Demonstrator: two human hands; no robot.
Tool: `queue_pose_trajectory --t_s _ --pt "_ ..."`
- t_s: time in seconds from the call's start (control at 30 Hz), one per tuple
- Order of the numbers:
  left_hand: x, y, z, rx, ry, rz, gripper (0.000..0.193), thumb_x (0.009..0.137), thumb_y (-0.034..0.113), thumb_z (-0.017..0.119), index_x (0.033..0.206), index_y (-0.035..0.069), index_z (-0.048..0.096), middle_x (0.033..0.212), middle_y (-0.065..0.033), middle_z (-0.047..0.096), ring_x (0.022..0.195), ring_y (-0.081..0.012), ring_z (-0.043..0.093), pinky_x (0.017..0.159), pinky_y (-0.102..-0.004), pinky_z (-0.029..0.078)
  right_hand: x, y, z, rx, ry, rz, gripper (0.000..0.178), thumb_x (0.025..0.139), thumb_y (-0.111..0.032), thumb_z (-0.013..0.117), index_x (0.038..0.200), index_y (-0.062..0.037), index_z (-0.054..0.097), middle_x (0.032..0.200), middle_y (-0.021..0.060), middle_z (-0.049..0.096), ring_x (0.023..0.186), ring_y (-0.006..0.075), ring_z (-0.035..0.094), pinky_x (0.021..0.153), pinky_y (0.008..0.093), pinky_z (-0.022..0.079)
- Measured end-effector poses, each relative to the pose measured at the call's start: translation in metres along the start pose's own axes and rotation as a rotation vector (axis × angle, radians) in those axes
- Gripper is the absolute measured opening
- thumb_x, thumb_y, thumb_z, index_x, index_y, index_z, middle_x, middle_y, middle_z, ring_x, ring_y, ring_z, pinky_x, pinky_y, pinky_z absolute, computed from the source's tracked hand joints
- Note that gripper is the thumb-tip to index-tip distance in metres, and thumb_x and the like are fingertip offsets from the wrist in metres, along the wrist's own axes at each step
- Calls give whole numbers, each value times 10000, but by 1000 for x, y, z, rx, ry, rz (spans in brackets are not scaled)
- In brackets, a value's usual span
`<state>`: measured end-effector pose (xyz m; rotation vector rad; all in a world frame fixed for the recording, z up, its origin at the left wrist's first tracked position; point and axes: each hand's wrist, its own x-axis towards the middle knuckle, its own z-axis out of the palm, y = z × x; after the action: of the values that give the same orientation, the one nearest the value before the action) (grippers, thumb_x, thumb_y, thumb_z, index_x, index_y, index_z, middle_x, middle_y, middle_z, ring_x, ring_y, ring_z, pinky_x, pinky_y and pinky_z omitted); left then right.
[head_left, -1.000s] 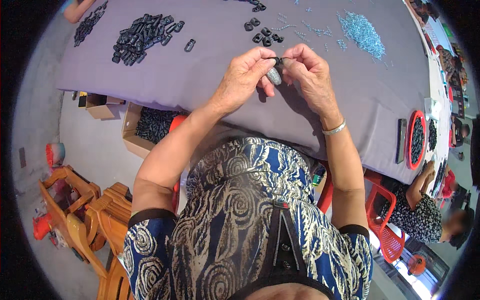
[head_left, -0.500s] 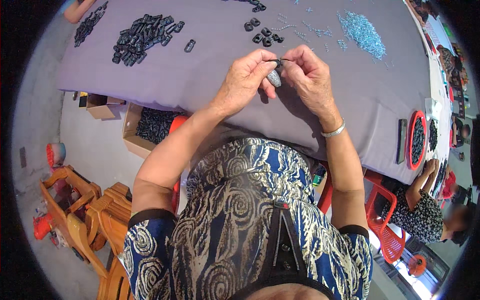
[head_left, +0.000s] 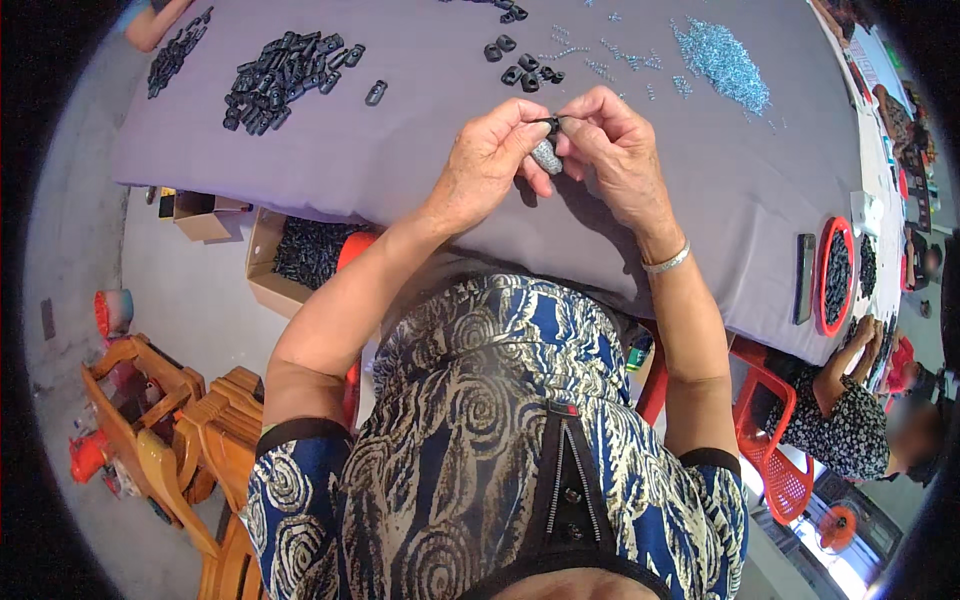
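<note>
I report from nearest outward. At the near edge of the surface (head_left: 400, 150), above the patterned dress (head_left: 480, 400), the left hand (head_left: 490, 150) pinches a black part (head_left: 553, 124) between thumb and forefinger. The right hand (head_left: 615, 145) pinches the same part from the other side. The part sits between the two sets of fingertips, raised over the surface. A silver cover (head_left: 546, 156) shows beside the left fingertips; I cannot tell whether it is worn on a finger.

I judge the step in hand to be close fingertip work on the black part; the next move calls for steady, aligned fingertips and light pressure.

Beyond the hands lie loose black pieces (head_left: 513, 75) and, to their right, a pile of springs (head_left: 722, 68). A black pile (head_left: 280, 80) stands to the left, with a single piece (head_left: 376, 92) just beside it.

Most of the black part is covered by fingers, so its shape and any seam escape me. I cannot confirm a spring in it. Another person's forearm (head_left: 150, 25) is cut off at upper left. Pieces at the top edge are cropped.
</note>
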<state>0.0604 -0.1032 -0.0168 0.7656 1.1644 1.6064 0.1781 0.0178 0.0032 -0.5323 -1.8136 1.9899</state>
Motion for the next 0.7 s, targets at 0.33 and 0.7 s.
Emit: queue_pose_trajectory --t_s 0.33,0.7 --pt "-1 -3 -1 23 20 3 228 974 174 456 1068 -20 529 877 -71 613 609 -141 624 568 -253 524 2 2 -4 96 -93 83 95 929 -100 518 867 -30 527 713 20 574 508 52 498 446 175 420" --pt "-5 -7 5 277 76 81 198 967 154 455 1024 -17 536 813 -64 626 571 -137 635 526 -244 509 -4 10 -3 2 -82 41 92 931 -92 505 864 -29 513 723 18 557 499 53 516 395 179 439"
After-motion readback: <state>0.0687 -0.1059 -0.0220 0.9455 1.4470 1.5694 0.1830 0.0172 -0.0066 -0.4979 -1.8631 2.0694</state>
